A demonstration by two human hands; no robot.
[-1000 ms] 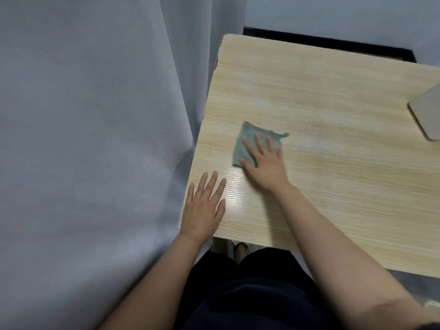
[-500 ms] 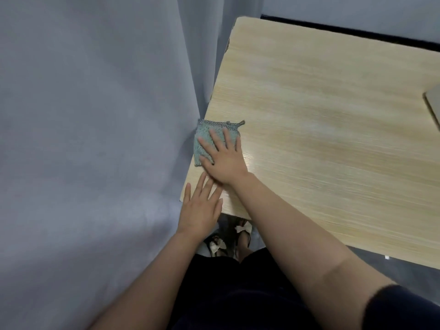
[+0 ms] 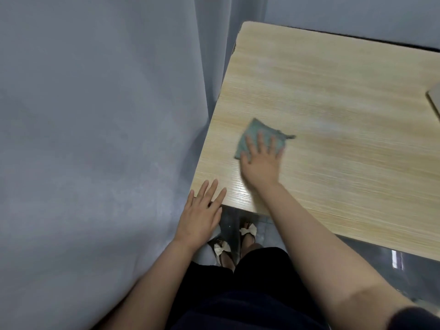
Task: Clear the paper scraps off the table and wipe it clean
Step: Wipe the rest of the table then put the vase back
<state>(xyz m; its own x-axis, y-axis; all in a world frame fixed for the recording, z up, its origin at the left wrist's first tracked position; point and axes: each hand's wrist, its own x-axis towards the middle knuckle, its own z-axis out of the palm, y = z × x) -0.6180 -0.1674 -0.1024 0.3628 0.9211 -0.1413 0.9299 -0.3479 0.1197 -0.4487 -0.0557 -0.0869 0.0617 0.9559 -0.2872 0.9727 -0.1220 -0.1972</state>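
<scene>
A small grey-green cloth (image 3: 256, 136) lies flat on the light wood-grain table (image 3: 345, 139), in the near left part of the top, a little in from the left edge. It is roughly square and slightly crumpled, with a short loop or tag sticking out at its far right corner. The right hand (image 3: 260, 160) presses down on it with straight, spread fingers, covering its near half; the hand is blurred. The left hand (image 3: 201, 216) rests palm down at the table's near left corner, fingers straight and slightly apart, their tips on the wood and the palm out past the edge. A pale grey curtain (image 3: 95, 139) hangs close along the table's left side and fills the left of the view. At the right edge of the view a flat light-coloured object (image 3: 434, 101) sits on the table, cut off by the frame; what it is cannot be told. Below the near edge show the person's dark clothing and sandals (image 3: 247, 231) with pale bows on a dark floor.
</scene>
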